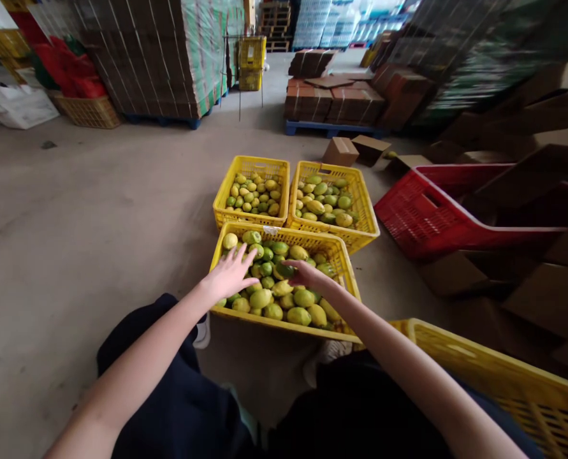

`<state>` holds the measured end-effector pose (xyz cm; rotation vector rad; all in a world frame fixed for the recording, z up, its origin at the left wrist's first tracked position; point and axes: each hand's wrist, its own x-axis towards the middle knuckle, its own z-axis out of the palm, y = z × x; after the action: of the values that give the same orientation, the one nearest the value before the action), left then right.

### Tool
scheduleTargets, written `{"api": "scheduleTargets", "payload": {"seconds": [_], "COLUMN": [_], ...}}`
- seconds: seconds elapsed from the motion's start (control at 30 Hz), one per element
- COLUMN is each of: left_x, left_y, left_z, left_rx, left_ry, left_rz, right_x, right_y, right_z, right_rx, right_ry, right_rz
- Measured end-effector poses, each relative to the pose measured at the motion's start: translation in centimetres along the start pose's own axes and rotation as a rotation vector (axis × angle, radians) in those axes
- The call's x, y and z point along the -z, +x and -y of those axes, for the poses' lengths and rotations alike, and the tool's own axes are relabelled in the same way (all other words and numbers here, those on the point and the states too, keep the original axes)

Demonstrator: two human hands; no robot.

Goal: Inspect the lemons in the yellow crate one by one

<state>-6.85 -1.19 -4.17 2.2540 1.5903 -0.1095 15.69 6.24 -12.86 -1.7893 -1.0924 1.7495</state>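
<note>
A yellow plastic crate [281,326] stands in front of my feet, filled with green and yellow lemons [299,315]. Over its left part is my left hand [231,273], fingers spread, with nothing in it. My right hand [305,274] reaches into the middle of the same crate. Its thumb and fingers close round a dark green lemon [282,270]; part of the grip is hidden behind the hand. Smaller green lemons [266,268] lie between the two hands, and large yellow-green ones line the near side.
Two more yellow crates, left [251,219] and right [367,226], adjoin the far side, both holding lemons. A red crate [408,210] and loose cardboard [558,293] are on the right. Another yellow crate [475,357] stands beside my right leg. Wrapped pallets are behind.
</note>
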Motion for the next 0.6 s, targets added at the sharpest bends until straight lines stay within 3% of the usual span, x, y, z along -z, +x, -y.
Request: {"api": "scheduleTargets", "payload": {"seconds": [0.1,0.17,0.23,0.33,0.4,0.43,0.5,0.57,0.6], "left_x": [0.6,1.2,1.8,2.6,3.1,3.3,3.6,3.8,3.8], "left_y": [0.5,0.8,1.0,1.0,1.0,0.9,0.8,0.8,0.7], "left_z": [-1.1,-1.5,-1.6,-1.5,-1.4,-1.4,-1.2,-0.9,-0.8], "left_rx": [-0.163,-0.220,-0.210,-0.145,-0.047,0.020,0.158,0.245,0.266], "left_ry": [-0.138,-0.222,-0.319,-0.579,-0.876,-1.057,-1.419,-1.716,-1.838], "left_rz": [-0.162,-0.270,-0.381,-0.503,-0.459,-0.370,-0.134,0.030,0.058], "right_x": [-3.4,-4.8,-5.1,-3.7,-2.2,-1.5,-0.3,0.3,0.5], "right_y": [-3.0,-5.2,-6.8,-6.9,-5.5,-4.5,-2.3,-0.3,0.6], "right_z": [3.4,5.0,5.8,5.0,3.3,2.2,-0.2,-2.7,-3.7], "right_rx": [0.044,0.116,0.159,0.134,0.137,0.132,0.091,0.046,0.028], "right_ry": [0.125,0.349,0.479,0.496,0.396,0.292,-0.039,-0.160,-0.208], "right_rz": [0.246,0.498,0.609,0.635,0.549,0.452,0.088,-0.090,-0.157]}}
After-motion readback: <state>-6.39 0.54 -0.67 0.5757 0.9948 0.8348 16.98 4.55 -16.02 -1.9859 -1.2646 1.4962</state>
